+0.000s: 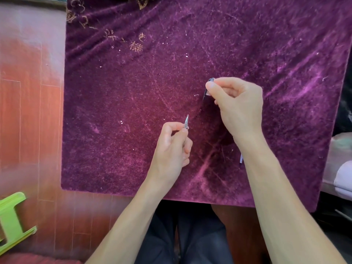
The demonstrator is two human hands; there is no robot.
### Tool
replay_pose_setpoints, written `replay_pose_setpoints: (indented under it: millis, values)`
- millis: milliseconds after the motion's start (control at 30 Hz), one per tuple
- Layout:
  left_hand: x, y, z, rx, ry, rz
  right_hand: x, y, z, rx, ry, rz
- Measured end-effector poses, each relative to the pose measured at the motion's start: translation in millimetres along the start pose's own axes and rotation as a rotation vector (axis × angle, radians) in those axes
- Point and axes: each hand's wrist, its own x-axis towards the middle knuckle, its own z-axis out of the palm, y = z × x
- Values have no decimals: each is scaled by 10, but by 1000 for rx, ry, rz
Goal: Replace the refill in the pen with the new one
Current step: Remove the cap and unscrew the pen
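My left hand (172, 149) pinches a small clear pen tip cone (186, 122) with a metal point that aims up and away from me. My right hand (239, 105) is closed on the clear pen barrel (208, 88); only its top end with a dark clip shows past my thumb, and the remainder is hidden in the hand. A thin pale refill (241, 158) lies on the purple velvet cloth (133, 92), mostly hidden behind my right forearm. The two hands are apart, above the middle of the cloth.
The purple cloth covers a small table whose near edge (190, 199) is over my lap. Red-brown wood floor (28, 111) lies to the left. A green plastic stool (11, 220) stands at the lower left. Pale fabric things (341, 168) sit at the right edge.
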Motion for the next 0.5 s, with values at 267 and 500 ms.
replay_pose_setpoints:
  millis: [267,500]
  values:
    - [54,19,-2,-53,4,28,188,-16,95,-220,10,-50]
    - [51,4,21,-63,8,27,149,-42,95,-266,27,-72]
